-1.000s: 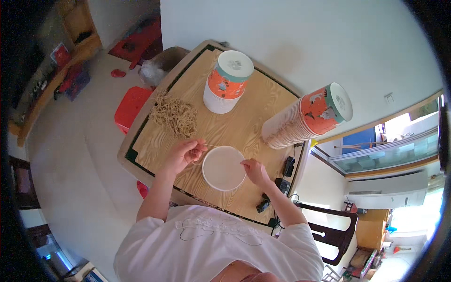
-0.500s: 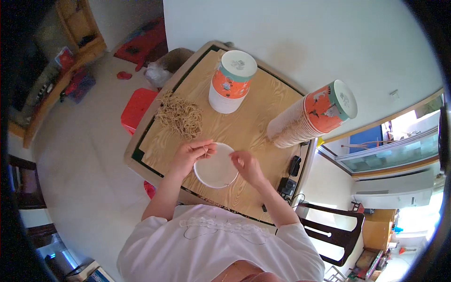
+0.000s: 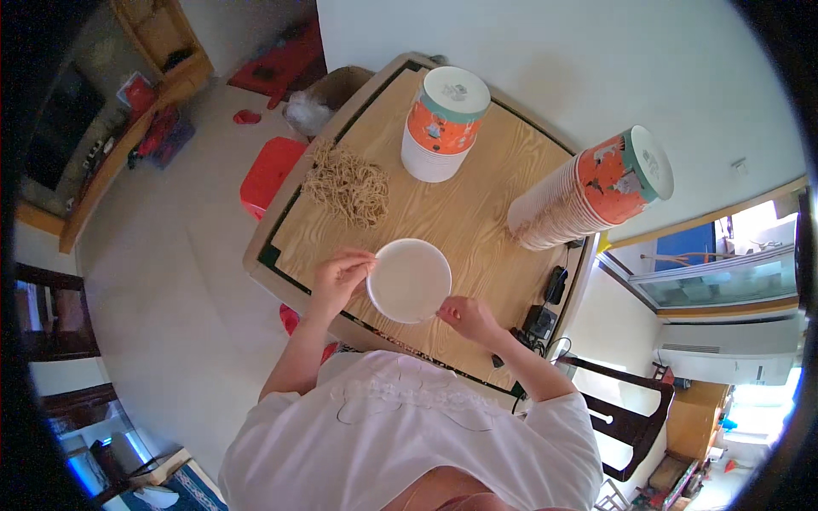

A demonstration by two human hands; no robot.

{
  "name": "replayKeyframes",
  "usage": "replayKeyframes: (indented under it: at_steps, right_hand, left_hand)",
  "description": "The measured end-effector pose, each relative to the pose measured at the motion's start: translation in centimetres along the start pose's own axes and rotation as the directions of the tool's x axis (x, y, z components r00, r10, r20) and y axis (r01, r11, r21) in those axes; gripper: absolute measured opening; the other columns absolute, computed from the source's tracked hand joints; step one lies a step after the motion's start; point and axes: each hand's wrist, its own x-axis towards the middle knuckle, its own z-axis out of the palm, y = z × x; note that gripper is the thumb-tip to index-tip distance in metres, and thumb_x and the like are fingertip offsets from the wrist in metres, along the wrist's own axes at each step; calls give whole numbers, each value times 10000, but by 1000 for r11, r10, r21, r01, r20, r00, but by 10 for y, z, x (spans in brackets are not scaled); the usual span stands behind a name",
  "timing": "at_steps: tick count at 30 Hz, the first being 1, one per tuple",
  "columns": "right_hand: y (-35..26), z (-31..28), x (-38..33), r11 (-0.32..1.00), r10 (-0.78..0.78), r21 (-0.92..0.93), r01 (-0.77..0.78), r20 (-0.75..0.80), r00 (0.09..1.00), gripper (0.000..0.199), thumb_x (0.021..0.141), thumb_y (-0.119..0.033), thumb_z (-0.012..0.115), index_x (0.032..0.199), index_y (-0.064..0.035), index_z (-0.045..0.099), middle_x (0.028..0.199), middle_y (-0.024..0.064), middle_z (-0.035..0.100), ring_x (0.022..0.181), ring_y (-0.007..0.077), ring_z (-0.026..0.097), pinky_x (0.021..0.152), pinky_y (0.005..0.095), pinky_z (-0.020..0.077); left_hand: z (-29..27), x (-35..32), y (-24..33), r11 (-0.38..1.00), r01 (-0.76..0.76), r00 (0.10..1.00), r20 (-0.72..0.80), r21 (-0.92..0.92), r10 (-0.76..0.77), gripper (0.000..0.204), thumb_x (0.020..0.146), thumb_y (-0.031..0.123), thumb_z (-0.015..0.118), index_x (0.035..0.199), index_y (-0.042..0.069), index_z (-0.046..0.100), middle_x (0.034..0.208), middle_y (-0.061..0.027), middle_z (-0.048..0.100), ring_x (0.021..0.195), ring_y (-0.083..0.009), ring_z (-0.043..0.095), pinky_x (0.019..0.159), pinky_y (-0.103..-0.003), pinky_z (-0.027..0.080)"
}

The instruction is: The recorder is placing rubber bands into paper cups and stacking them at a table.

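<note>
A white round paper bucket (image 3: pixel 409 281) stands on the wooden table in front of me, its open mouth facing up. At its left rim, my left hand (image 3: pixel 342 279) is closed, thumb and fingers pinching the edge; whether a strand is also between them is too small to tell. My right hand (image 3: pixel 470 318) is closed at the lower right rim, its fingertips pinched on a small brown bit of twine (image 3: pixel 440 312). Beyond my left hand lies a loose tangled heap of brown twine (image 3: pixel 348 185).
One stack of orange-and-white paper buckets (image 3: pixel 443 128) stands upside down at the back. A longer stack (image 3: pixel 588 192), with twine along its side, is at the right. Black power adapters (image 3: pixel 540 322) and cables lie along the right edge. A red stool (image 3: pixel 271 177) stands left of the table.
My right hand has moved down to the bucket's lower right rim. My left hand has shifted from over the bucket's upper left to its left edge. The whole view has shifted slightly.
</note>
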Motion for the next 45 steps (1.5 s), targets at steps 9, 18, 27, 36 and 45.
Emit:
replayKeyframes:
  at_steps: [9, 18, 27, 36, 45]
  right_hand:
    - [37, 52, 7, 711, 271, 544, -445, 372, 888, 294, 852, -317, 506, 812, -40, 596, 656, 24, 564, 601, 78, 533, 513, 219, 435]
    - [40, 72, 1, 691, 100, 663, -287, 306, 947, 217, 844, -248, 527, 827, -48, 609, 675, 0, 561, 585, 72, 507, 514, 205, 412]
    - [107, 73, 41, 444, -83, 894, -50, 97, 992, 109, 814, -141, 533, 876, -64, 579, 699, 5, 566, 624, 70, 522, 551, 223, 435]
    - [-6, -14, 91, 967, -196, 49, 250, -484, 853, 153, 732, -136, 595, 849, -54, 542, 864, 137, 542, 806, 284, 551, 654, 361, 452]
    - [-44, 7, 48, 964, -245, -205, 168, -444, 862, 181, 704, -90, 620, 852, -58, 520, 796, 103, 551, 742, 257, 552, 649, 323, 444]
  left_hand:
    - [27, -6, 14, 970, 216, 964, 182, -113, -194, 152, 817, 92, 543, 893, -5, 631, 699, -36, 612, 636, -83, 559, 600, -204, 447]
    - [37, -14, 10, 949, 263, 949, 223, -175, -221, 182, 836, 128, 527, 895, -8, 633, 678, -23, 595, 627, -58, 523, 591, -197, 432]
    - [49, -4, -18, 891, 320, 928, 294, -321, -228, 164, 828, 103, 531, 924, 7, 624, 705, -27, 591, 631, -67, 529, 601, -199, 442]
    - [43, 13, -12, 934, 237, 959, 220, -268, -180, 187, 835, 127, 528, 929, -11, 612, 753, -17, 586, 735, -75, 538, 682, -213, 441]
    - [26, 10, -16, 987, 142, 982, 137, -82, -130, 153, 770, 89, 598, 902, 28, 645, 819, -28, 587, 703, -85, 557, 620, -205, 445]
